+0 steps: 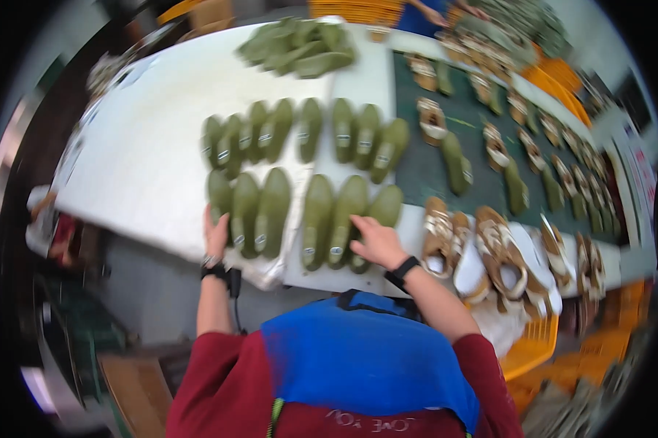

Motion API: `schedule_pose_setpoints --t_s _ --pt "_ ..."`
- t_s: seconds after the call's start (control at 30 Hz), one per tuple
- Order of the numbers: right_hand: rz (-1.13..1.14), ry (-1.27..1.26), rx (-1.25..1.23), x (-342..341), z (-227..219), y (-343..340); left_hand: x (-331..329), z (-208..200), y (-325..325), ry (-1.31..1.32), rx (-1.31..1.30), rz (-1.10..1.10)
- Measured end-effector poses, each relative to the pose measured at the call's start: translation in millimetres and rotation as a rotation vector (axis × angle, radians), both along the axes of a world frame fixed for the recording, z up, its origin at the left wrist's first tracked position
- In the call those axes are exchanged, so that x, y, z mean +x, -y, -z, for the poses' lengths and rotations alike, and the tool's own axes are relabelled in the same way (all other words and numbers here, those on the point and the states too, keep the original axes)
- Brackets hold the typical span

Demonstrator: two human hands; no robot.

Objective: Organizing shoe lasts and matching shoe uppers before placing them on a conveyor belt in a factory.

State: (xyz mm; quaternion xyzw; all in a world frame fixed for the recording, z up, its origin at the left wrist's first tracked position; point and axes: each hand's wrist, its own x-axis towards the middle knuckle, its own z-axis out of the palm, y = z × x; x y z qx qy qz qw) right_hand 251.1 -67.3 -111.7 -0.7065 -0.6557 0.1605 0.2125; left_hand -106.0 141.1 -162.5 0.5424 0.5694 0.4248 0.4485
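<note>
Olive green insoles lie in two rows on the white table before me. My left hand is at the left end of the near row, fingers stretched out and apart, against the edge of the outermost insole. At the right end of the near row, my right hand lies over the lower part of an insole, fingers spread. Its fingertips reach the neighbouring insole. Neither hand visibly grips anything. The far row lies beyond, most insoles bearing a small pale label at the heel.
A heap of green insoles sits at the table's far side. To the right, a dark green belt carries brown and white shoes with insoles beside them. More shoes stand at the near right edge above a yellow basket. Another person's hand shows at the far side.
</note>
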Motion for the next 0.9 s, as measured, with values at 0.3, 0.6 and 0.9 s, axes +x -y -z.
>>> schedule_pose_setpoints --t_s 0.3,0.6,0.9 --pt "0.073 -0.022 -0.047 -5 -3 5 6 0 19 -0.051 0.013 -0.024" --pt "0.179 -0.147 0.186 19 -50 107 53 -45 40 -0.718 0.795 0.003" --pt "1.025 0.049 0.487 72 -105 222 282 -111 191 -0.264 0.616 1.488"
